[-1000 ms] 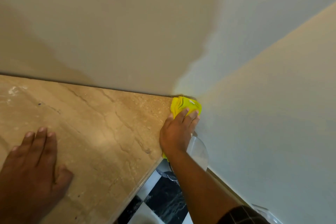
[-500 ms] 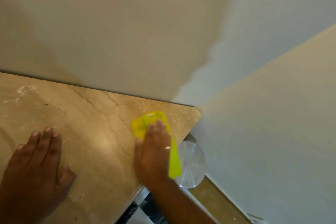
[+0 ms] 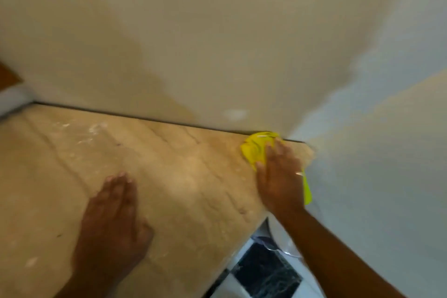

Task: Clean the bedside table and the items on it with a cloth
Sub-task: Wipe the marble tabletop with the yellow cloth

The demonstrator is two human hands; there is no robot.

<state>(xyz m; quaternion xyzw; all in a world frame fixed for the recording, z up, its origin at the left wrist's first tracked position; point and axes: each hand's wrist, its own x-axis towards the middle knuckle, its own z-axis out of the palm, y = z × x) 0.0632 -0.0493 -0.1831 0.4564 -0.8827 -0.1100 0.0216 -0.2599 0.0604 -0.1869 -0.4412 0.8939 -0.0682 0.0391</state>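
Corner wiping is the step in hand, judging from the layout. Your right hand (image 3: pixel 278 176) lies flat, fingers extended and pressed down on the yellow cloth (image 3: pixel 256 150), pinning rather than pinching it. The cloth sits bunched at the right of centre in the frame, on the far corner of the marble tabletop (image 3: pixel 181 176), touching the line where the tabletop meets the wall (image 3: pixel 217 43). A tail of cloth hangs past the table's right edge, beside your wrist.

Your left hand (image 3: pixel 113 220) rests in the lower left of centre, palm down on the stone, fingers released and together, grasping nothing. It serves as a brace.

Recommended procedure:
- Keep the palm flat so that pressure spreads across the whole cloth; a bunched cloth wipes only with its high folds, so flatten it if you can.
- Work the cloth along the wall seam, where dust tends to collect, then draw it toward the near edge.
- Gather the hanging tail under your hand; loose, it may drag or snag on the table's edge.
- Attend next to the white specks and smears (image 3: pixel 92 130) at the upper left of the tabletop, near the wall. These appear not yet wiped.
- Move the left hand before you wipe the patch beneath it.

No other items show on the table. The frame is blurred, so fine dirt cannot be judged.
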